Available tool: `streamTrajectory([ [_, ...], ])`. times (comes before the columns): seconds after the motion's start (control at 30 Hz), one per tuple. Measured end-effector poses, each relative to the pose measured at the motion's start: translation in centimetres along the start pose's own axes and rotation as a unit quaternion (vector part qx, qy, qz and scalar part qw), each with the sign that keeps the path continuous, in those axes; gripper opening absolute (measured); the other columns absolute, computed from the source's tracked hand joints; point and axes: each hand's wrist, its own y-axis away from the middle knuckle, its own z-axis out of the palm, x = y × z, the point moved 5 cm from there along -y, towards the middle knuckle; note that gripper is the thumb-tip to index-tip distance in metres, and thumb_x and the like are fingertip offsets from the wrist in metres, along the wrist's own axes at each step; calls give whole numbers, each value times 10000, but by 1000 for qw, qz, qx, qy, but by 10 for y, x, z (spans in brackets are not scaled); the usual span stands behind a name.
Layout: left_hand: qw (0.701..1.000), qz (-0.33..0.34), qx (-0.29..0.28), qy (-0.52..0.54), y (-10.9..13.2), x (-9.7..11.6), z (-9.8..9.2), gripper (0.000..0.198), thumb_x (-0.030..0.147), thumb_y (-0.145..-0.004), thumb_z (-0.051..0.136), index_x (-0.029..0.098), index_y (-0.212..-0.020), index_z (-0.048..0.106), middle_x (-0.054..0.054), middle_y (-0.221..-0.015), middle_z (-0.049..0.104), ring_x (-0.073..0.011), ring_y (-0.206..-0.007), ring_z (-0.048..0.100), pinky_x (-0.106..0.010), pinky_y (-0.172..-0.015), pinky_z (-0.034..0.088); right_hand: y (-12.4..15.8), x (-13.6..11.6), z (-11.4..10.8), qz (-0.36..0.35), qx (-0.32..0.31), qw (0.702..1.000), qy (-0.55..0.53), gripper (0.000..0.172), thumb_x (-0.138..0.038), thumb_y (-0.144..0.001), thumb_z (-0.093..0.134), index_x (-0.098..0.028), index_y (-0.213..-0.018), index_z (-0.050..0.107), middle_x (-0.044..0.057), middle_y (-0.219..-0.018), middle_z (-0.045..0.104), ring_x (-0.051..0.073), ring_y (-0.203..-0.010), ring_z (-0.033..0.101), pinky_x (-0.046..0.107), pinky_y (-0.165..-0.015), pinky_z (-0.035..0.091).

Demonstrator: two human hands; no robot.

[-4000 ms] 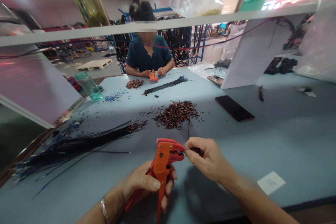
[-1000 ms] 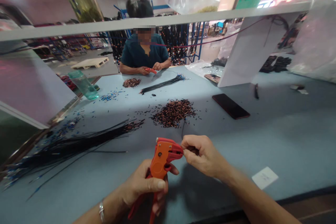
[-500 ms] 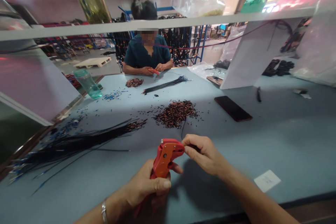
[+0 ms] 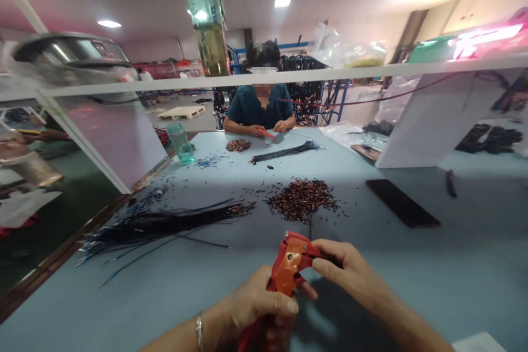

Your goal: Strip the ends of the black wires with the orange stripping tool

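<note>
My left hand point(image 4: 270, 300) is wrapped round the handles of a red and orange wire stripper point(image 4: 289, 264), its jaws pointing right. At the jaws, my right hand point(image 4: 342, 264) pinches a thin black wire point(image 4: 311, 223), part of which rises behind the tool; the gripped end is hidden by the fingers. Just beyond the tool lies a pile of short black and copper wire pieces point(image 4: 303, 198). To the left, a bundle of long black wires point(image 4: 165, 225) rests on the blue table point(image 4: 177, 308), with several blue-tipped ends at its far left.
A black phone point(image 4: 402, 202) lies at the right. Across the table a person point(image 4: 259, 110) holds a red tool, near another wire bundle point(image 4: 289, 151) and pile point(image 4: 238, 145). A green bottle point(image 4: 180, 144) stands at left. A white shelf point(image 4: 165, 85) spans above the table.
The view has tilted up and turned left, so the scene sits lower and further right. Both hands keep hold of the wire stripper and the wire, with the jaws now seeming more open.
</note>
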Motion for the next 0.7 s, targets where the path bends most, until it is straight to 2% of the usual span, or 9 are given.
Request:
streamTrajectory([
  [0.1, 1000, -10, -2, -6, 1, 1, 1, 418, 259, -641, 768, 127, -1020, 654, 82, -478, 460, -50, -340, 353, -193, -372, 359, 0, 1, 3, 9, -16, 999, -37, 450, -569, -808, 660, -146, -945, 730, 93, -881, 731, 235, -794, 651, 352, -738, 499],
  [0.27, 1000, -20, -15, -13, 1, 1, 3, 413, 252, -647, 759, 122, -1025, 657, 76, -484, 463, -51, -345, 365, -201, -382, 373, 0, 1, 11, 21, -44, 992, -112, 468, -581, -763, 713, -132, -898, 728, 71, -796, 687, 159, -599, 569, 283, -568, 472],
  [0.37, 999, -32, -19, -14, 1, 0, 5, 383, 228, -637, 747, 114, -994, 672, 73, -469, 449, -52, -347, 362, -190, -370, 346, 0, -2, 20, 18, -83, 985, -147, 487, -588, -793, 681, -124, -937, 719, 84, -819, 678, 157, -602, 561, 280, -552, 475],
  [0.5, 999, -38, -18, -9, 1, 0, 6, 389, 222, -613, 753, 95, -973, 681, 70, -450, 446, -52, -337, 349, -183, -350, 296, 0, -4, 24, 15, -98, 983, -155, 512, -606, -810, 653, -113, -938, 711, 99, -832, 676, 168, -637, 576, 271, -545, 483],
  [0.6, 1000, -21, -11, -10, 1, 2, 6, 400, 217, -595, 754, 79, -963, 680, 59, -445, 471, -62, -342, 368, -190, -351, 284, 1, -2, 18, -10, -61, 995, -82, 517, -608, -833, 619, -123, -999, 690, 81, -815, 683, 150, -585, 566, 268, -549, 489],
  [0.67, 1000, -12, 3, 10, 0, 3, 6, 396, 222, -587, 757, 90, -950, 672, 68, -448, 460, -55, -353, 350, -189, -363, 265, 3, -1, 11, -61, 12, 997, 55, 465, -518, -873, 612, -144, -1148, 641, 74, -849, 694, 150, -587, 580, 272, -570, 501],
  [0.7, 1000, -9, 12, 23, 0, 4, 5, 393, 230, -586, 760, 98, -944, 668, 74, -454, 452, -51, -360, 337, -188, -370, 254, 5, -1, 8, -97, 52, 984, 139, 450, -455, -890, 607, -160, -1228, 600, 79, -889, 699, 158, -609, 599, 278, -588, 512],
])
